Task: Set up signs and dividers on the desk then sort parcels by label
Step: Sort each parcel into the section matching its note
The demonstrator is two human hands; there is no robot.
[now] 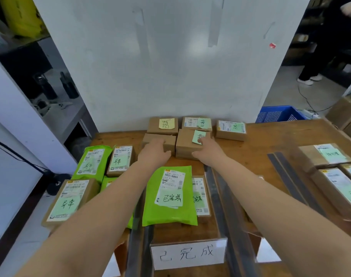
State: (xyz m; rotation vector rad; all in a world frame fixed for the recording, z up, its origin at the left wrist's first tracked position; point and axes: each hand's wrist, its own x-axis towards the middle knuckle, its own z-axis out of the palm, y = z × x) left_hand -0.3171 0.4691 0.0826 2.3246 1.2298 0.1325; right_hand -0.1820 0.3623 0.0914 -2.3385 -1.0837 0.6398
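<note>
Covering two cardboard boxes point(187, 145), both hands point(153, 151) hide their fingers, grip unclear, sign point(187, 254) legible
</note>
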